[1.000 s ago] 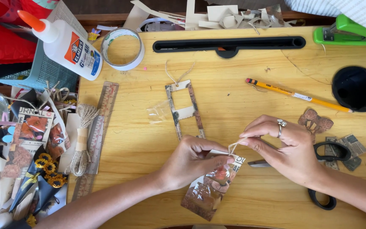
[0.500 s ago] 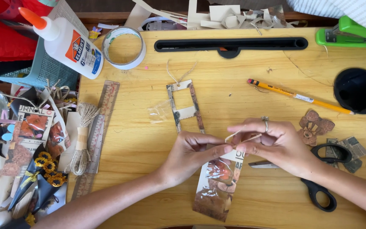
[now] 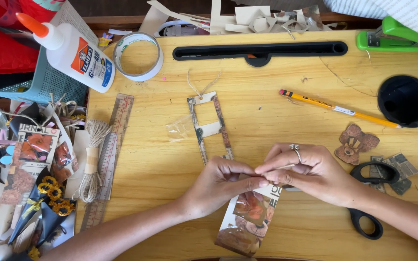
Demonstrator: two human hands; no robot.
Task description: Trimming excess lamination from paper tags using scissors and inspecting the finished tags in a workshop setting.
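My left hand (image 3: 221, 185) and my right hand (image 3: 306, 171) meet over the top end of a long paper tag (image 3: 247, 220) with brown and orange pictures on it. Both pinch that top edge, fingertips touching; a thin piece of twine there is barely visible. The tag lies on the wooden desk (image 3: 286, 121), slanting toward the front edge. Just beyond my hands lies a narrow paper frame strip (image 3: 209, 126) with a twine tie at its top.
A glue bottle (image 3: 71, 50), tape roll (image 3: 138, 55), ruler (image 3: 110, 154) and twine bundle (image 3: 92, 162) lie at the left beside paper cutouts. Pencil (image 3: 339, 108), black cup holder (image 3: 406, 100), green stapler (image 3: 393, 36), scissors (image 3: 371, 198) and a brown paper butterfly (image 3: 355, 143) lie right.
My hands have drawn closer together over the tag's top, and my right hand has slid left. The tag has shifted slightly toward the front.
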